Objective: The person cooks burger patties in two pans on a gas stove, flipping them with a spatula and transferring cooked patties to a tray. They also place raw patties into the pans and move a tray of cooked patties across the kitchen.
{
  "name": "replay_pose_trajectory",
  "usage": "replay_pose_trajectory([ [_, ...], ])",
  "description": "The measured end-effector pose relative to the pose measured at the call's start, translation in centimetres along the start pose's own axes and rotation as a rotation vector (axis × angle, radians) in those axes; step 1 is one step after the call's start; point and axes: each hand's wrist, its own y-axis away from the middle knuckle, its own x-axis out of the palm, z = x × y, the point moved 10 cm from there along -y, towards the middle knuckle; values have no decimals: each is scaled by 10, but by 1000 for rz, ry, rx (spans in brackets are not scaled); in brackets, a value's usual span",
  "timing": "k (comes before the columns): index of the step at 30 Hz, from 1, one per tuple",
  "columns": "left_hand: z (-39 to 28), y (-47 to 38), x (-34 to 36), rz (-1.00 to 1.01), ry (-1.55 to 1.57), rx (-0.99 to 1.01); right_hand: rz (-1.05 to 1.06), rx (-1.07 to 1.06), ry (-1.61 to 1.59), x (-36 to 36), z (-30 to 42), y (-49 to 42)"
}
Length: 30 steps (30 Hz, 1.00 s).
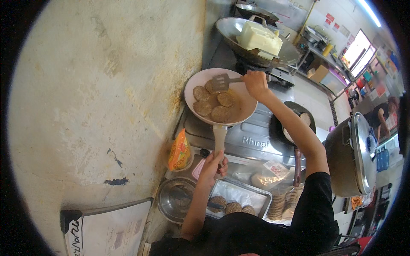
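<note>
My left hand (211, 168) grips the pale handle (220, 136) of a round light-coloured frying pan (245, 104). In my right hand (256, 84) is a slotted turner (221, 83), its dark blade over the far side of the pan, partly covering a patty. Several browned patties (220, 114) lie in the pan with some oil or juice around them. The pan sits on a Rinnai gas stove (256, 128). Below my left forearm, a metal tray (240, 195) lined with foil holds several browned patties (233, 208) and a dark utensil, partly hidden by my arm and shirt.
Beyond the pan, a wok (227, 30) holds a large pale-yellow block (259, 38). A grill pan (290, 108) with patties lies under my right forearm. A lidded stockpot (342, 156) stands right. An orange packet (180, 153), glass bowl (171, 200) and bagged patties (277, 204) are near. Another person (379, 118) is far right.
</note>
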Motion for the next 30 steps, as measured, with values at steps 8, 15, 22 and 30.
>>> replay_pose_trajectory([
  [8,1,1,-2,-18,-3,-13,182,0,46,4,-24,12],
  [15,-2,1,0,-22,-25,4,180,-102,-157,13,22,15],
  [22,-3,3,-2,-37,-24,-6,239,-138,-59,8,-8,26],
  [30,-4,2,1,-9,-9,14,523,-206,-34,-19,-70,27],
])
